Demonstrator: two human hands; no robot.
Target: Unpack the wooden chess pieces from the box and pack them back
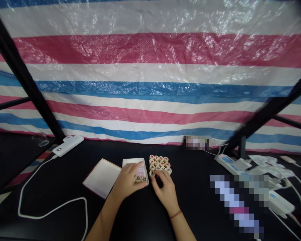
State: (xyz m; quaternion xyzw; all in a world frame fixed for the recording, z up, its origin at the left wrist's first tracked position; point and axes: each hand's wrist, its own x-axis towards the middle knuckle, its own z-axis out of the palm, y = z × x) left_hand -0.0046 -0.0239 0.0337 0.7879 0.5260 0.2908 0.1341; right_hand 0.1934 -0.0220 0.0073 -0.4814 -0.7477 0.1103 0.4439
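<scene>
My left hand (127,179) curls over the left side of a small white open box (126,162), its thumb along the near wall. Two round xiangqi pieces with dark characters (141,179) show inside, near the front; the hand hides part of the interior. To the right of the box, xiangqi pieces (162,163) stand in a tight block of rows, red characters at the back and dark ones in front. My right hand (165,190) is at the block's near edge, thumb and fingers closed around a piece in the front row; its fingers partly cover that row.
A box lid (102,178) lies left of the box. A white power bank (69,145) trails a cable (52,209) across the black table. Power strips (228,163) and tangled cables lie at right. Striped sheeting (150,73) hangs behind, between black frame bars (27,73).
</scene>
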